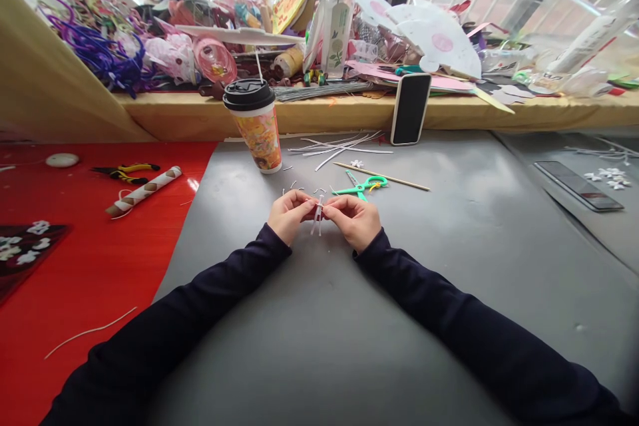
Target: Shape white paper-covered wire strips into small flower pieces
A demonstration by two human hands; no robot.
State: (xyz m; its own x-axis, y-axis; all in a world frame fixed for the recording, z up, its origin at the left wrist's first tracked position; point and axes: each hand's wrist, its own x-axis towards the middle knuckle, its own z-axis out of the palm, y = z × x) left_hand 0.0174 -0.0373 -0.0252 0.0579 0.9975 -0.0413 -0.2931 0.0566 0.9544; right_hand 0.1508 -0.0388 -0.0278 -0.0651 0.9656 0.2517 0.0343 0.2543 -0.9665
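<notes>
My left hand [292, 214] and my right hand [355, 218] meet over the grey mat, thumbs and fingertips pinched. Between them is a small piece of thin white strips [318, 218], its ends pointing down toward me; both hands grip it. Its finer shape is too small to tell. Just beyond my right hand lie green-handled scissors [360, 184], partly hidden by my fingers. Short white offcuts [293, 184] are scattered past my fingertips. A wooden stick [382, 176] lies behind the scissors, with a small white star-like piece [357, 164] beside it.
A lidded paper cup [254, 126] and an upright phone [410, 110] stand at the back, with long white strips [344, 145] between them. Another phone [578, 185] lies at right. Pliers [127, 172] and a wrapped roll [144, 192] rest on red at left. Craft materials crowd the ledge [329, 113].
</notes>
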